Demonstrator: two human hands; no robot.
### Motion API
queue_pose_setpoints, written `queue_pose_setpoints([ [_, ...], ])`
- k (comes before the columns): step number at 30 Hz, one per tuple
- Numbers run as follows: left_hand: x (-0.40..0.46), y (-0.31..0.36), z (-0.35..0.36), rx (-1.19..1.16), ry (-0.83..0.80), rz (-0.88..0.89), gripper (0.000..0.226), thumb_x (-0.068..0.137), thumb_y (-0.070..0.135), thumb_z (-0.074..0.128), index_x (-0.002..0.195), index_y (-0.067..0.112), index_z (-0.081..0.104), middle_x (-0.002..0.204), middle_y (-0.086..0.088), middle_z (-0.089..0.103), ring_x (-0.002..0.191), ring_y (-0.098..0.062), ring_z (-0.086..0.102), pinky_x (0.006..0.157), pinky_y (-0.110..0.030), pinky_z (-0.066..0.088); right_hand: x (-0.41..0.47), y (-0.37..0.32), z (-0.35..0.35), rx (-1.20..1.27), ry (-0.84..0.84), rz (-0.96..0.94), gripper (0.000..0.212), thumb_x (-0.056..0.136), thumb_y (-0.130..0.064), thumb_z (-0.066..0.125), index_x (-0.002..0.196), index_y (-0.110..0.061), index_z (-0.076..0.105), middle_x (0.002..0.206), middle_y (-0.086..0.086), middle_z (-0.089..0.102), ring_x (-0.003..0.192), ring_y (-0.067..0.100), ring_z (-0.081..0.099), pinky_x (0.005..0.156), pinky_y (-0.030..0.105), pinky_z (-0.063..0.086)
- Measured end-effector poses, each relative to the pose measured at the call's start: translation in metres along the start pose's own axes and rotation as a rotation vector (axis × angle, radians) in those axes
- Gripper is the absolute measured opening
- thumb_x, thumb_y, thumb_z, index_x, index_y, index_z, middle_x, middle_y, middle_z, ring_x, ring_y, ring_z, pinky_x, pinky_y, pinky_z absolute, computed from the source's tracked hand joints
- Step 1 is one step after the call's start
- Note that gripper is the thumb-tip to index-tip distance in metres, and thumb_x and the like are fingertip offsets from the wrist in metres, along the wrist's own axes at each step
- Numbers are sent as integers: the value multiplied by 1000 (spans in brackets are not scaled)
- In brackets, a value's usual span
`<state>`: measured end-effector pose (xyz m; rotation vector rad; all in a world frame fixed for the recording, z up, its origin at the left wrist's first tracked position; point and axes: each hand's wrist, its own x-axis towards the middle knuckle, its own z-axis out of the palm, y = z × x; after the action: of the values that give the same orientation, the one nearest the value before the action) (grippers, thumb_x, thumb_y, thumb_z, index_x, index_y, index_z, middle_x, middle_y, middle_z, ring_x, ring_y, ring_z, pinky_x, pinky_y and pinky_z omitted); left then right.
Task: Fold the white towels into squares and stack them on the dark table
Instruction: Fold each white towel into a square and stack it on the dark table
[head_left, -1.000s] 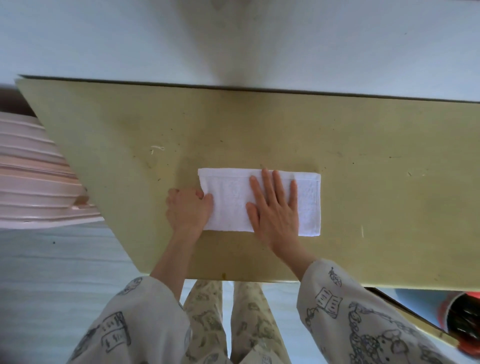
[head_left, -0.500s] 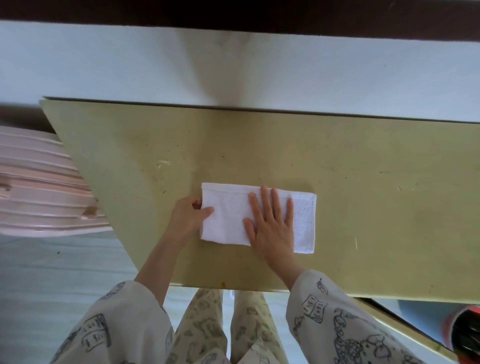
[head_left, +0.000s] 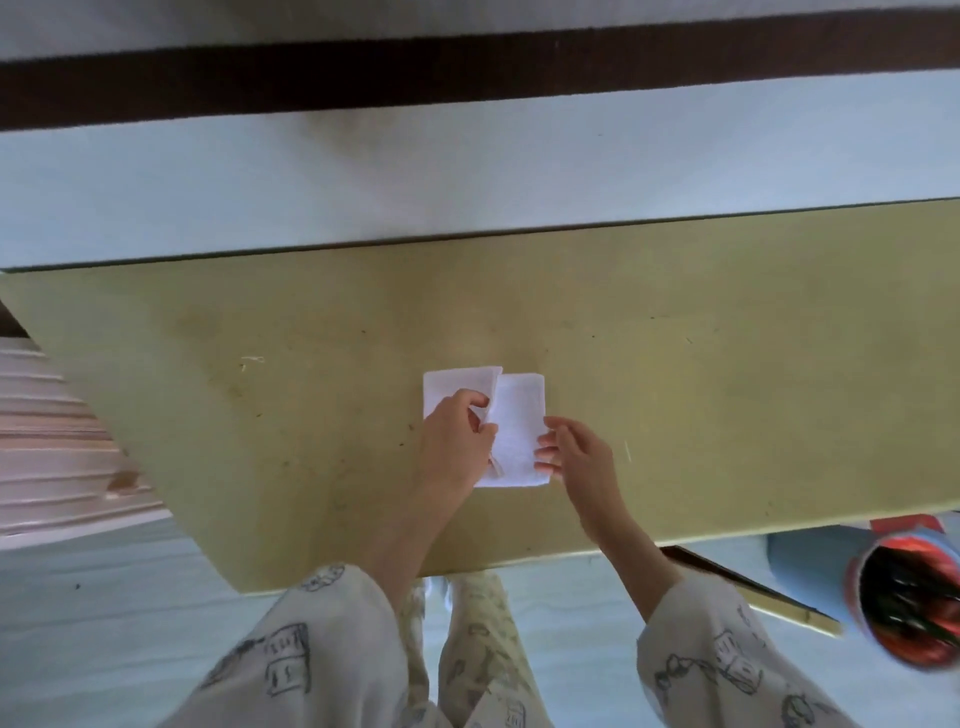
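item: white towel (head_left: 519, 431), half-folded on table (head_left: 727, 389). left hand (head_left: 457, 441) pinches the flap; right hand (head_left: 576, 457) relaxed, fingertips at the right edge (risk: flap lands askew).

A: State the colour of the towel (head_left: 519, 431) and the table (head_left: 260, 415).

B: The towel is plain white, with no print. The table is a dull olive-yellow, marked with small dark specks.

A: And the sleeves (head_left: 322, 649)?

B: Cream fabric carrying dark line-drawn motifs; the trousers (head_left: 483, 649) show a similar print.

A: Surroundings?

B: The floor (head_left: 104, 597) is pale blue-grey. A dark brown band (head_left: 467, 78) crosses the top. A container (head_left: 904, 608) at lower right is red and blue. Pale pink ridged panels (head_left: 52, 441) sit at left.
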<state>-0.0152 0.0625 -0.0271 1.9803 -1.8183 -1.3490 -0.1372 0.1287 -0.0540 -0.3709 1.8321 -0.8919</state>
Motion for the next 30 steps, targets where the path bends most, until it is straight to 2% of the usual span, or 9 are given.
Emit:
queue_pose_setpoints([
  [2,3,2,13,42,-41,14,29,89,12,57,117,10,55,106,-4,64,80,-9,50,68,-12,33,-2,4,-4,16,-43,26,29,97,-3,32,109,-2,59,82,6,60,71,17,59,64,24,51],
  [7,10,9,35,74,-97,28,31,88,9,55,120,11,55,94,-3,55,81,-12,48,71,-17,34,3,14,-6,-1,-63,52,28,95,-2,34,104,-6,60,81,1,61,73,16,60,79,35,51],
  [16,8,13,51,65,-161,59,32,90,6,50,122,9,54,107,-8,56,87,-12,47,78,-19,36,9,18,-8,-22,-60,62,29,93,-2,37,102,-7,64,78,-3,63,74,15,61,81,36,51],
  [18,10,12,52,56,-182,73,31,91,4,48,121,9,55,103,-5,53,88,-12,46,77,-17,35,8,17,-8,-20,-61,69,28,93,-2,39,100,-7,65,78,-3,63,76,17,61,80,37,52],
  [21,13,11,53,69,-201,86,24,90,0,45,106,13,59,97,-5,52,88,-17,49,68,-15,33,9,15,-9,-31,-65,72,26,93,-4,42,93,-14,66,80,0,66,81,22,64,83,39,54],
  [22,13,11,53,72,-211,87,25,91,1,44,109,10,59,100,-6,54,91,-19,51,70,-15,34,9,14,-9,-41,-69,72,27,92,-6,43,89,-17,67,83,3,68,83,24,65,83,41,54],
  [24,12,10,52,54,-244,82,31,93,2,42,120,7,57,110,-8,58,100,-22,55,82,-19,39,10,15,-8,-66,-65,66,28,91,-9,44,83,-20,69,86,9,71,86,27,66,81,42,54],
  [26,10,8,49,-5,-247,79,33,94,2,41,124,8,55,115,-10,58,100,-23,58,91,-28,45,10,14,-7,-114,-38,57,22,90,-12,48,86,-13,70,86,12,71,84,27,65,78,39,52],
  [30,7,-2,34,-123,-115,87,34,93,-1,41,121,11,57,104,-7,60,84,-16,59,85,-38,53,11,10,-3,-150,15,64,18,88,-20,58,96,-6,67,86,6,67,83,24,63,78,35,51],
])
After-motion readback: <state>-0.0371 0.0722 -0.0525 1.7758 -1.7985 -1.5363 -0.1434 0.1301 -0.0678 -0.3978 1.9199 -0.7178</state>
